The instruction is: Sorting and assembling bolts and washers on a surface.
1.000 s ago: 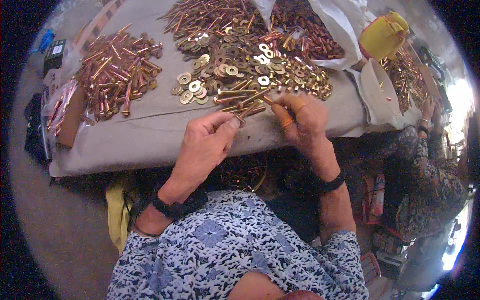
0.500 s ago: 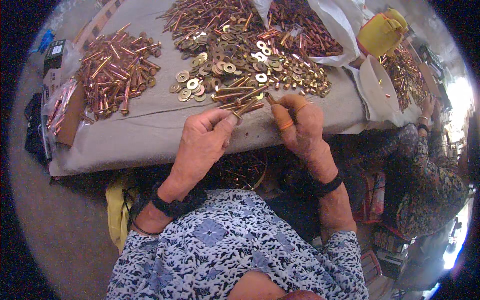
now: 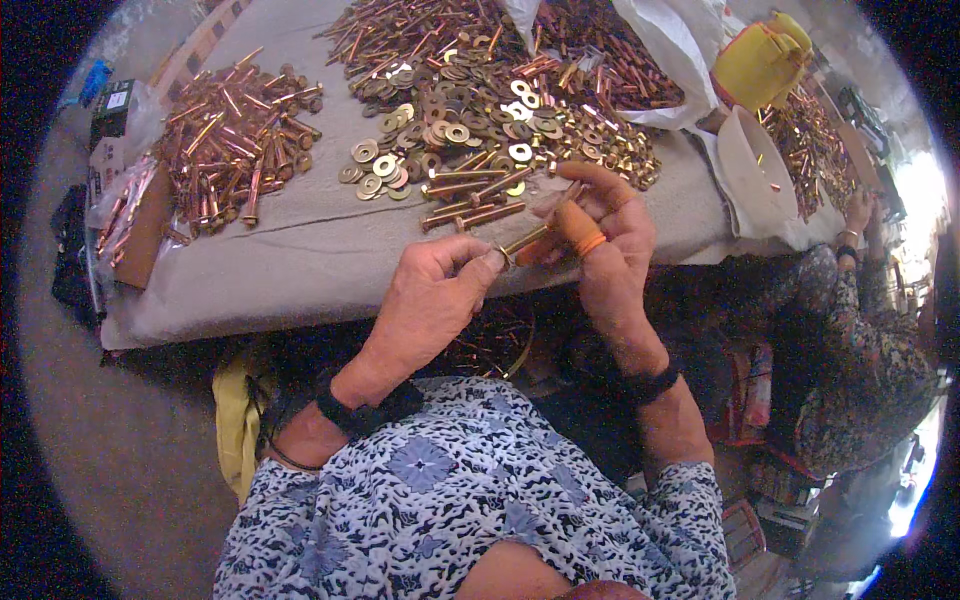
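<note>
My left hand [image 3: 430, 300] pinches a brass-coloured bolt [image 3: 525, 240] close to its head, where a ring like a washer shows beside the thumb. The bolt slants up to the right, and its far end goes among the fingers of my right hand [image 3: 610, 235]. Orange covers sit on some right fingertips; those fingers are closed round the bolt's end, which they partly hide. A small coppery piece shows between thumb and forefinger, too unclear to name. Just beyond my hands lie several loose bolts [image 3: 490, 213], with a spread of flat washers [image 3: 455, 133] and short nut-like sleeves [image 3: 605, 150] behind.
A heap of bolts [image 3: 235, 140] lies left on the grey-covered table [image 3: 250, 290], by a cardboard flap [image 3: 140, 235]. More bolts [image 3: 610, 70] spill from a white sack [image 3: 680, 60] at the back. Rightward are a white tub [image 3: 745, 165], a yellow container [image 3: 765, 65] and another person's arm [image 3: 850, 235].
Both hands have come together: my left hand moved right with the bolt, and my right fingers have closed round its far end. Before, the hands were apart.
</note>
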Available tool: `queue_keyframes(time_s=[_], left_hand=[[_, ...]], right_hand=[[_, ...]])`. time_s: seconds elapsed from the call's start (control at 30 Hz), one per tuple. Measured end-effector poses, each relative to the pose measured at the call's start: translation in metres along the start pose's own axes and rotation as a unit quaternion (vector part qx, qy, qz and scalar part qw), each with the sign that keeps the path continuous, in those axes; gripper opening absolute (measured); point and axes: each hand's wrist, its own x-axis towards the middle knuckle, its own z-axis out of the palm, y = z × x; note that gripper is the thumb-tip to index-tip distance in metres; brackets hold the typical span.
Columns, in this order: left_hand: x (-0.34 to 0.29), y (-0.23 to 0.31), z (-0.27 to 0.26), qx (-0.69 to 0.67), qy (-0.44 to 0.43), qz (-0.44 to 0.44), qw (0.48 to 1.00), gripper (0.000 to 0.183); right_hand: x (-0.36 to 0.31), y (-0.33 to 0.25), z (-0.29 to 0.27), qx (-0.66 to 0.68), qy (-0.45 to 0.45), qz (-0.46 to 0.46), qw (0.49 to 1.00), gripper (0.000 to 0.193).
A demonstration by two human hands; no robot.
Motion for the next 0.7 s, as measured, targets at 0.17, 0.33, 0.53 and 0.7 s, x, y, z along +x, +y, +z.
queue_keyframes(time_s=[0.17,0.33,0.53,0.7], left_hand=[[0.001,-0.004,-0.001,0.013,-0.002,0.009,1.0,0.02],[0.001,-0.001,-0.003,0.022,0.013,-0.012,1.0,0.019],[-0.002,0.002,-0.002,0.011,-0.004,-0.009,1.0,0.02],[-0.005,0.001,-0.003,-0.068,-0.047,-0.033,0.996,0.02]], right_hand=[[-0.007,0.001,-0.002,0.076,-0.015,0.049,0.996,0.028],[-0.003,-0.003,-0.007,0.112,0.03,0.038,0.993,0.025],[-0.01,0.002,-0.009,0.027,-0.087,0.064,0.994,0.02],[-0.011,0.003,-0.011,-0.15,-0.116,0.025,0.982,0.018]])
